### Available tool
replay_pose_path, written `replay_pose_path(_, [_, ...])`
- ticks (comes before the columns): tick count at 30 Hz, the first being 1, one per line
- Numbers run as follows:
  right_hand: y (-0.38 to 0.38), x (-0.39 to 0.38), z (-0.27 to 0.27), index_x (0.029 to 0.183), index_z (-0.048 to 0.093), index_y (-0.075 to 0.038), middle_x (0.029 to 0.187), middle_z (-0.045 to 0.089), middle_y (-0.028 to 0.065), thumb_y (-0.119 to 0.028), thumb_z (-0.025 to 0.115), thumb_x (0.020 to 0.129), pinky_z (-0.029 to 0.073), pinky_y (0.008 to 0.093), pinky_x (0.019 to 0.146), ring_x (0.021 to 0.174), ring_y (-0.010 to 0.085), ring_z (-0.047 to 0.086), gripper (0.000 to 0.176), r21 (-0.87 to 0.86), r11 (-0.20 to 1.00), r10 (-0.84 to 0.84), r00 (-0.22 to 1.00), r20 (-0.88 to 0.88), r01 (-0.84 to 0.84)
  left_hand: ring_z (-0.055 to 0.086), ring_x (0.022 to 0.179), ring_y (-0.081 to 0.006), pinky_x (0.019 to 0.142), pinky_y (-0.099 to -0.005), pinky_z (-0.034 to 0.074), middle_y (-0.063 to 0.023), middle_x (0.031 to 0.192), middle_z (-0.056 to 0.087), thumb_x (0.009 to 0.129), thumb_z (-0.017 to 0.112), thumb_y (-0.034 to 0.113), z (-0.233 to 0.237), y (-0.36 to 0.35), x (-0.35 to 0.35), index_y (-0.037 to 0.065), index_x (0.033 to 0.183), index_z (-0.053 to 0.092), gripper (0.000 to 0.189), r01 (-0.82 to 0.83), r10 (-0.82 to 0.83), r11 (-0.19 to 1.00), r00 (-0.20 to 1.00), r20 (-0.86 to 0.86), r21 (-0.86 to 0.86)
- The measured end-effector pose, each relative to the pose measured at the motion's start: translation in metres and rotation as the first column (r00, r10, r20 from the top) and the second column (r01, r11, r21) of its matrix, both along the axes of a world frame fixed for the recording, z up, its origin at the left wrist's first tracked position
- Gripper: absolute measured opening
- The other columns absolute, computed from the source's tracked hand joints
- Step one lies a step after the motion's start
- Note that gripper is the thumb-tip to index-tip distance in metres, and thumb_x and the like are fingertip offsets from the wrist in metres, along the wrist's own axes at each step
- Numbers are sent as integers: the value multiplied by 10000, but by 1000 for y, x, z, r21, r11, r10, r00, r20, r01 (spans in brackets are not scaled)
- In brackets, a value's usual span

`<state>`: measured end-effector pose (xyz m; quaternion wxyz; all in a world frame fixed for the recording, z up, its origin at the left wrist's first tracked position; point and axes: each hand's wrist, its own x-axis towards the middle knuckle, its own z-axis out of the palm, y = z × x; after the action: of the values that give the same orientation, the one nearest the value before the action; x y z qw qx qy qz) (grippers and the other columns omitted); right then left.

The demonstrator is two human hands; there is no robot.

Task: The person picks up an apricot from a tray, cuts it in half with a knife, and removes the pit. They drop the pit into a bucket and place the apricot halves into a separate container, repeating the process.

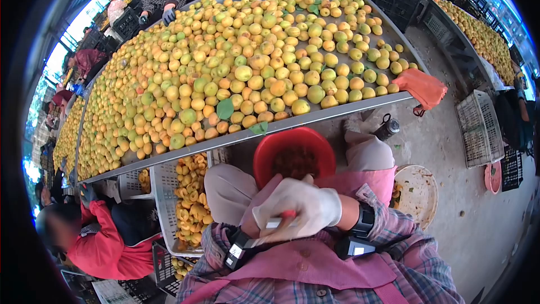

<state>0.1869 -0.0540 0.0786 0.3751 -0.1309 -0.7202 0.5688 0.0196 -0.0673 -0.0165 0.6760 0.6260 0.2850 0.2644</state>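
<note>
My right hand (pixel 315 209), in a white glove, is closed in front of my lap. A small red-handled tool (pixel 288 214) shows at its fingers, partly covered and blurred. My left hand (pixel 263 217) lies against it, mostly hidden, so its fingers cannot be made out. Between my knees stands a red bucket (pixel 262 160) with brownish contents in shadow. Beyond it, a sloped metal table (pixel 337 108) carries a thick spread of yellow-orange apricots (pixel 243 73). To my left, a white crate (pixel 165 205) holds split apricots (pixel 192 202).
An orange mesh bag (pixel 422 89) hangs over the table corner. A dark flask (pixel 387 128) and a stained white tub (pixel 430 197) stand at my right. Farther right is a white crate (pixel 479 129). A person in red (pixel 107 242) sits at my left; another works across the table.
</note>
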Motion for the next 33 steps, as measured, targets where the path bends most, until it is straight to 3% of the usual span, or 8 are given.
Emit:
replay_pose_path(2, [7, 14, -2, 854, 664, 37, 770, 648, 131, -123, 692, 770, 507, 300, 638, 686, 215, 649, 183, 21, 948, -311, 935, -172, 319, 600, 1053, -250, 883, -321, 483, -101, 1119, 617, 851, 678, 155, 47, 6, 24, 46, 1205, 575, 384, -121, 128, 971, 992, 20, -207])
replay_pose_path(3, [-5, 16, 0, 869, 652, 24, 793, 649, 116, -91, 678, 793, 522, 302, 665, 725, 177, 647, 140, -436, 793, -517, 849, -111, 426, 631, 863, -198, 750, -288, 506, -75, 988, 638, 942, 581, 254, 25, 16, 20, 29, 1147, 577, 304, 49, 42, 824, 988, -146, 565])
replay_pose_path(5, [9, 5, -5, 911, 600, 14, 599, 523, 38, -79, 570, 862, 455, 303, 470, 514, 195, 560, 109, -232, 488, -861, 419, -289, 842, 602, 746, -141, 674, -255, 491, -61, 911, 624, 1022, 440, 347, 35, 28, 18, 29, 1077, 575, 350, 172, 153, 698, 912, 380, -695])
replay_pose_path(6, [6, 14, 2, 897, 598, 10, 589, 516, 33, -116, 541, 902, 423, 294, 439, 471, 174, 523, 138, -461, 480, -870, 474, -137, 746, 602, 746, -141, 674, -255, 491, -61, 911, 624, 1022, 440, 347, 43, 27, 19, 29, 1077, 575, 350, 160, 161, 701, 914, 372, -695])
replay_pose_path(12, [-2, -2, -28, 1125, 556, -33, 618, 543, 29, -205, 602, 934, 360, 233, 353, 380, 102, 451, 261, -788, 306, -686, 698, 207, 535, 556, 664, -110, 577, -254, 450, -47, 832, 600, 1047, 385, 367, 37, 30, 41, 27, 1033, 577, 392, -678, 664, 725, 735, 138, 124])
replay_pose_path(19, [0, -19, -48, 1239, 507, -57, 693, 574, 31, -103, 599, 881, 389, 234, 366, 431, 91, 472, 372, -747, 410, -599, 772, 212, 523, 619, 725, -274, 669, -361, 491, -154, 846, 629, 1021, 455, 256, 28, 34, 32, 17, 1000, 591, 276, -609, 695, 618, 719, 18, 497])
replay_pose_path(25, [3, -10, -57, 1290, 491, -31, 681, 572, 49, -110, 589, 856, 388, 247, 363, 422, 105, 468, 451, -901, 295, -519, 845, 128, 318, 591, 634, -101, 477, -199, 414, -18, 772, 608, 1020, 353, 504, 41, 38, 6, 80, 974, 617, 502, -730, 706, 644, 682, -190, -230])
replay_pose_path(33, [21, 34, -26, 1261, 530, -9, 662, 611, 64, -259, 499, 996, 385, 242, 360, 370, 109, 470, 366, -809, 410, -428, 872, 238, 422, 671, 830, -358, 750, -431, 506, -231, 921, 683, 887, 619, 351, 1, 35, -161, 22, 975, 668, 345, -539, 773, 532, -7, -635, 653])
